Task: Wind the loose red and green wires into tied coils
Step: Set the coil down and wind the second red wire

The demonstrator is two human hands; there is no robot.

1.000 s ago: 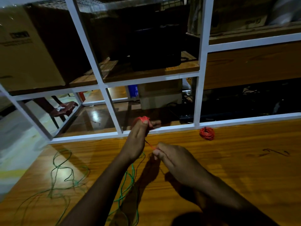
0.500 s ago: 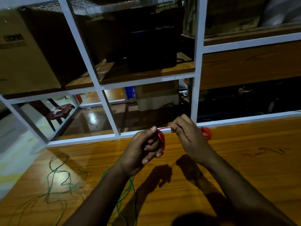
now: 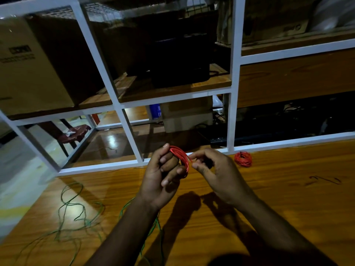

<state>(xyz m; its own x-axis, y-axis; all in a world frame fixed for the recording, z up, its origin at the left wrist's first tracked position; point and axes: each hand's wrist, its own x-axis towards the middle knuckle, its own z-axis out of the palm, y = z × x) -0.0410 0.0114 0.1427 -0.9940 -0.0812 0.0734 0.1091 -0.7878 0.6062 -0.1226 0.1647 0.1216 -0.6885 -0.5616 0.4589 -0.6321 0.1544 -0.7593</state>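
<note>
Head view: both hands meet above the far edge of the wooden table (image 3: 288, 198), just in front of a white metal shelf frame (image 3: 233, 73). The left hand (image 3: 159, 181) has its grip clamped on a red wire coil (image 3: 181, 157): the loops run round the outside of its curled fingers (image 3: 171, 174), with the thumb up against the top of the bundle. The right hand (image 3: 217, 173) sits just beside the coil on its right. Its forefinger and thumb reach toward the short free end of the red wire that pokes out of the loops, and they seem to pinch it, though the contact is too small to tell for certain. The other fingers of that hand are loosely curled.

A second red coil (image 3: 243, 159), already wound, lies on the table to the right of the hands, near the base rail of the frame and apart from both hands. Loose green wire (image 3: 76, 208) sprawls in open tangled loops over the left part of the table, and more strands of it pass beneath the left forearm toward the near edge.

Behind the frame, a cardboard box (image 3: 28, 73) stands on the upper left shelf, and a dark case (image 3: 180, 60) sits on the wooden shelf board at centre. Through the lower openings a dark red stool (image 3: 75, 131) shows on the glossy floor.
</note>
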